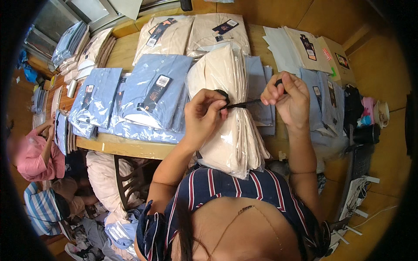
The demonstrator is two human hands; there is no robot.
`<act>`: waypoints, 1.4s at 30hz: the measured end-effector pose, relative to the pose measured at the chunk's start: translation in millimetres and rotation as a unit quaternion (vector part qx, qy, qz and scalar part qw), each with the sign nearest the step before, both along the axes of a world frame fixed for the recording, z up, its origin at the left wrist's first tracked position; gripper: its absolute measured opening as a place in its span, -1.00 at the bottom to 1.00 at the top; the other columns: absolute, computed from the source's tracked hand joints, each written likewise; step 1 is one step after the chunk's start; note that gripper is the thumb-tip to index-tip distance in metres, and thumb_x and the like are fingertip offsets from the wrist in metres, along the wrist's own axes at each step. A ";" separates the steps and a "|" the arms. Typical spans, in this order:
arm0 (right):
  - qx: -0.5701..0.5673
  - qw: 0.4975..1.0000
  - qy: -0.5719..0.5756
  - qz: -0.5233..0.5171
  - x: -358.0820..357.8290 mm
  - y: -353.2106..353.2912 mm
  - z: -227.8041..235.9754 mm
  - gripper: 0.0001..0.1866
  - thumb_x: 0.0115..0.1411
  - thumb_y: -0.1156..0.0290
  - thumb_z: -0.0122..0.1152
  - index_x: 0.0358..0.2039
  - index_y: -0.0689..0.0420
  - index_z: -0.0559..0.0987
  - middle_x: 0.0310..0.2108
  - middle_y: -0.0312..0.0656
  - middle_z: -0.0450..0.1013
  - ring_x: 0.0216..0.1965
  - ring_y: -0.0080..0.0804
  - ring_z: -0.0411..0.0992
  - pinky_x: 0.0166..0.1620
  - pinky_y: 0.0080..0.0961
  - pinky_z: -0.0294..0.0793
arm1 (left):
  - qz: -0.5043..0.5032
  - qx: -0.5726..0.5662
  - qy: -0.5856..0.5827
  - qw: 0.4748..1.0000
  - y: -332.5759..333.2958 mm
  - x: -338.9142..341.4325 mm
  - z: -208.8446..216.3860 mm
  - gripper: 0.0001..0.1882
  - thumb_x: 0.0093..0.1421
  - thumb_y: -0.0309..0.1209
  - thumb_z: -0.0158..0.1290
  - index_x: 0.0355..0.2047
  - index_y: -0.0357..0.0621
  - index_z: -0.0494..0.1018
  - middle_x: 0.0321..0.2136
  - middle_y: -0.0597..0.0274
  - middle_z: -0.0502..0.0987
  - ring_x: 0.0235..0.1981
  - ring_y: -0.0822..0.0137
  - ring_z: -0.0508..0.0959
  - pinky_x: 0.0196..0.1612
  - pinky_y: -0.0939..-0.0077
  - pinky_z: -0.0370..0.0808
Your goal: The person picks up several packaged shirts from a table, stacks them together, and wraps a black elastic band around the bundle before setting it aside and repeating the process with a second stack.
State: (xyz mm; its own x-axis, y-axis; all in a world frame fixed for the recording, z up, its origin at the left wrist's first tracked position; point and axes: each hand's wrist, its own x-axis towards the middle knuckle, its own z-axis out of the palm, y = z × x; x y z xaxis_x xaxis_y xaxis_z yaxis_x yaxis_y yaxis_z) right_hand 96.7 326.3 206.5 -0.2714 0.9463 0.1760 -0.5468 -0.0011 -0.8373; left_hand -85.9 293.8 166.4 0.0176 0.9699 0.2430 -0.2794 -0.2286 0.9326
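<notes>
I have a bundle of cream garments (234, 145) on edge at the front of the table (127, 146), its folded layers showing as thin, stacked edges along the right side, one broad face turned left. Clear plastic wrapping (230, 157) covers them, shiny and creased. A black tie (238, 105) crosses the middle and pinches the bundle to a narrow waist, so both ends flare. I see the tie stretched out to the right, with more of its black material bunched at the left; I cannot tell whether it is knotted. The bundle's near end juts past the table's edge.
</notes>
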 end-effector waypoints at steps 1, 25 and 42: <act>0.049 0.997 -0.061 -0.003 -4.7 -7.5 11.0 -0.69 0.13 0.32 -0.19 -0.70 0.18 0.29 -0.69 -0.22 0.24 -0.69 -0.51 0.18 -0.54 -0.59 0.21 | 0.002 -0.008 0.037 0.999 0.1 3.2 3.4 -0.98 -0.01 -0.65 -0.10 -0.52 -0.37 0.29 -0.65 0.25 0.37 -0.63 0.53 0.37 -0.57 0.71 0.32; 0.426 0.685 -0.586 -0.074 19.4 -26.0 13.0 -0.94 -0.23 0.56 0.12 -0.68 0.20 0.42 -0.69 -0.25 0.33 -0.58 -0.38 0.28 -0.40 -0.53 0.19 | -0.120 -0.125 0.071 0.982 4.7 -1.4 5.3 -0.88 -0.12 -0.65 0.04 -0.51 -0.38 0.36 -0.56 0.11 0.44 -0.54 0.43 0.45 -0.51 0.67 0.39; 0.272 0.867 -0.415 -0.047 12.0 -12.3 -30.4 -0.71 -0.14 0.68 -0.08 -0.32 0.27 0.42 -0.46 -0.02 0.39 -0.36 -0.25 0.39 -0.29 -0.55 0.34 | -0.044 0.587 0.533 0.608 23.6 26.2 25.3 -0.92 -0.33 -0.41 -0.07 -0.72 -0.06 0.28 -0.59 0.34 0.25 -0.49 0.43 0.34 -0.45 0.62 0.34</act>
